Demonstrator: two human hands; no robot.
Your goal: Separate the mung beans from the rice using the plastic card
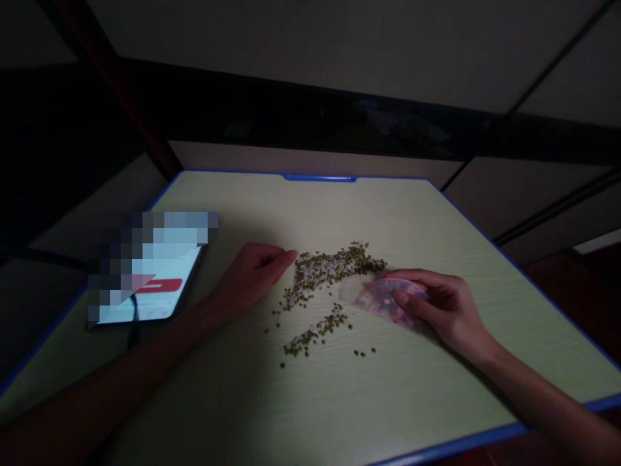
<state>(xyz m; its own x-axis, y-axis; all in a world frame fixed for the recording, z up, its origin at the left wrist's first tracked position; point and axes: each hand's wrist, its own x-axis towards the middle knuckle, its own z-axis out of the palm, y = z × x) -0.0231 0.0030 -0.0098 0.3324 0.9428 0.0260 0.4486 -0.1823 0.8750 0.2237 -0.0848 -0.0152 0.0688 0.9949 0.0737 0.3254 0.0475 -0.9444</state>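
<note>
Small green beans (361,254), which look like mung beans, lie loose on the table, mixed with pale grains (323,268). They form one larger patch and a thinner strip nearer me. My right hand (444,304) pinches a clear plastic bag with pink print (388,299) between thumb and fingers. The bag lies low over the tabletop, its left edge close to the larger patch. At that patch's left end is my left hand (259,272), fingers curled in and thumb pointing at the beans. Whatever it may hold is hidden.
A tablet-like device (160,304) with a lit, partly pixelated screen lies on the left, a dark cord (134,323) across its front. The pale tabletop (388,401) has a blue rim (456,448). Cabinet-like panels (310,39) stand behind. Several stray beans (363,354) lie near the front.
</note>
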